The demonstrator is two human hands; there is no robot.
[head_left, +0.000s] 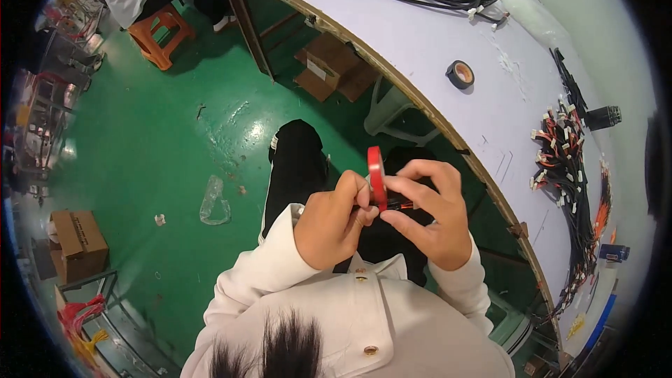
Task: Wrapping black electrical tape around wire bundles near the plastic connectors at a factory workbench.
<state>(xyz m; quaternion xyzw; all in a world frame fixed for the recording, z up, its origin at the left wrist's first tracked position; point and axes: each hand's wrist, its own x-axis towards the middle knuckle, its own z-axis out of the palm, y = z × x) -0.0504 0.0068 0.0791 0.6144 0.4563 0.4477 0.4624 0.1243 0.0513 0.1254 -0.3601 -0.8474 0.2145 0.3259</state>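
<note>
Left of the worktable (pixel 413 35), the red tape roll (pixel 376 170) stood between the left hand (pixel 330 220), fingers pinched narrow, and the right hand (pixel 437 213), loosely curled near dark wire (pixel 400 205) (grips, and winding done or left, couldn't be told).

Glare on green floor (pixel 175 175); dark, curved edges seem blurry.
</note>
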